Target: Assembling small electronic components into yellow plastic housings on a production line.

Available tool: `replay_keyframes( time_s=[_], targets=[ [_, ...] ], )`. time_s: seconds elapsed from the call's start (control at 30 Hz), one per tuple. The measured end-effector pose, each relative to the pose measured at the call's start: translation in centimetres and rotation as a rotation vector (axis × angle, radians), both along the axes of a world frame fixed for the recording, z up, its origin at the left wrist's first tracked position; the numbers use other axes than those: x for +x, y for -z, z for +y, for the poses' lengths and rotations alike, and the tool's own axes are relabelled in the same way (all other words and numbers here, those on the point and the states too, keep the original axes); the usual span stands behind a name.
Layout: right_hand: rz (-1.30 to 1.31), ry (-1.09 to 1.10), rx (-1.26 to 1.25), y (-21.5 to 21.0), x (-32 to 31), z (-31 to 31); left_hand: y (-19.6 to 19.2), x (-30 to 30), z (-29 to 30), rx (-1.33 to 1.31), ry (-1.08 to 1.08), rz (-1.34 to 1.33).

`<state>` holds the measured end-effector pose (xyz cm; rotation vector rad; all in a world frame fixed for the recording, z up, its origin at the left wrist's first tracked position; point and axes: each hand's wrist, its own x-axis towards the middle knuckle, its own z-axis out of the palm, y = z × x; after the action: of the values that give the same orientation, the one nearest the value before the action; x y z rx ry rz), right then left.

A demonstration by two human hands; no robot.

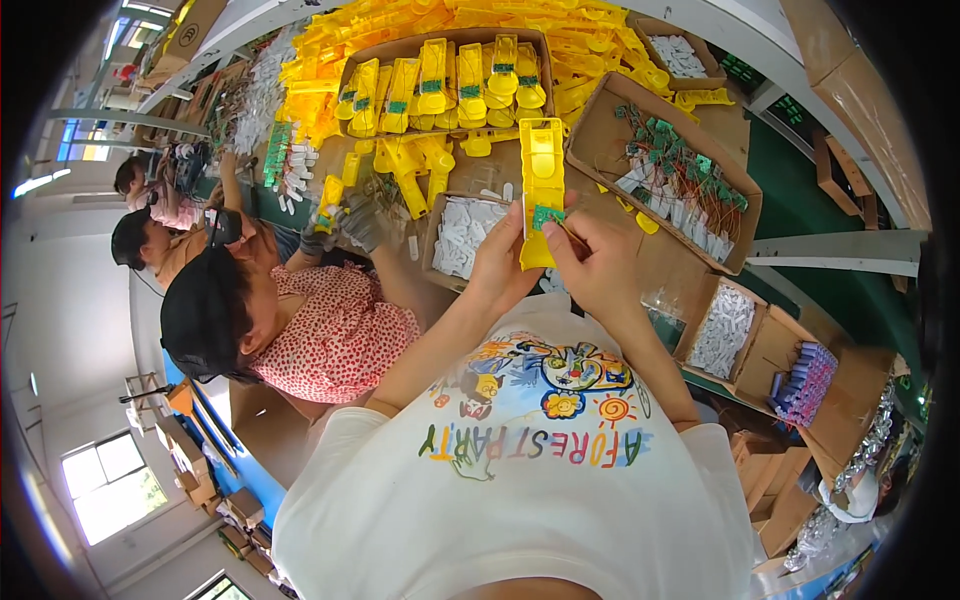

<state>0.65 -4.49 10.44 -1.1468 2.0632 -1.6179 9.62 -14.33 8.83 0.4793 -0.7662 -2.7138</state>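
Observation:
My left hand (497, 262) grips a long yellow plastic housing (543, 165) by its near left edge, holding it tilted up in front of my chest. A small green circuit board (546, 216) sits in the lower part of the housing. My right hand (603, 258) is closed, its thumb and fingertips pinched at the board and the housing's right edge. Thin wires show near those fingertips, but their ends are hidden. Just left of my hands stands a carton of small white plastic parts (468, 235).
A carton (600, 120) of wired green boards stands to the right. Ahead, another carton holds yellow housings (432, 75) with boards, before a heap of loose yellow parts (390, 22). Purple-pink cylinders (805, 385) lie right. At left, a gloved co-worker (335, 330) handles a yellow part.

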Motion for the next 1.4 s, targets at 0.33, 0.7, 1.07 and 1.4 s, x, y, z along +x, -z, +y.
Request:
replay_keyframes(
  time_s=[0.33,0.7,1.07,1.4],
  targets=[
    [0.109,-0.020,-0.004,-0.5,0.8,0.2,0.1,0.0,0.1,-0.097,0.037,0.047],
    [-0.145,-0.138,0.294,-0.4,-1.0,0.2,1.0,0.1,0.6,-0.374,-0.203,-0.140],
    [-0.122,-0.199,0.445,0.0,-2.1,0.4,1.9,0.5,0.5,-0.552,-0.216,-0.153],
    [-0.500,-0.192,-0.095,2.4,-0.4,-1.1,1.3,0.2,-0.2,-0.367,-0.180,-0.075]
  ],
)
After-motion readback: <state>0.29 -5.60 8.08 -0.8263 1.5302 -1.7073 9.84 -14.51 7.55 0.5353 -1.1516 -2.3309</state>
